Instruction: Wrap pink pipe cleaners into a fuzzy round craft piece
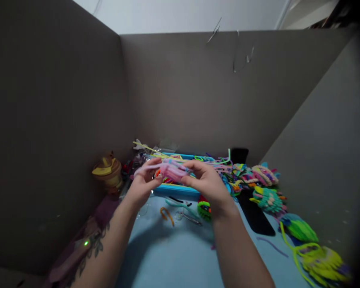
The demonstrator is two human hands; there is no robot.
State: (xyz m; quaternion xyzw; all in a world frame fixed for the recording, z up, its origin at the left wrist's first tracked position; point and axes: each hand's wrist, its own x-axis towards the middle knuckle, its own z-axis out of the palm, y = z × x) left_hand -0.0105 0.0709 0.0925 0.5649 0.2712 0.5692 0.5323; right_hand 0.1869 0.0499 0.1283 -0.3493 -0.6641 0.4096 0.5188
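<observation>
A tan pot (pixel 114 182) stands far left. The left hand (pixel 142 186), thumb and curled fingers nearly closed, holds one end of a pink bundle (pixel 174 171), raised before a blue tray (pixel 177 191). The right hand (pixel 208 185) pinches the other end. Rightward, a black slab (pixel 253 214) and fuzzy figures (pixel 268 200) lie on the table (pixel 171 260).

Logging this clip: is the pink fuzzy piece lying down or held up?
Held up: the left hand and right hand hold the pink fuzzy piece between them, hiding part of the blue tray.
</observation>
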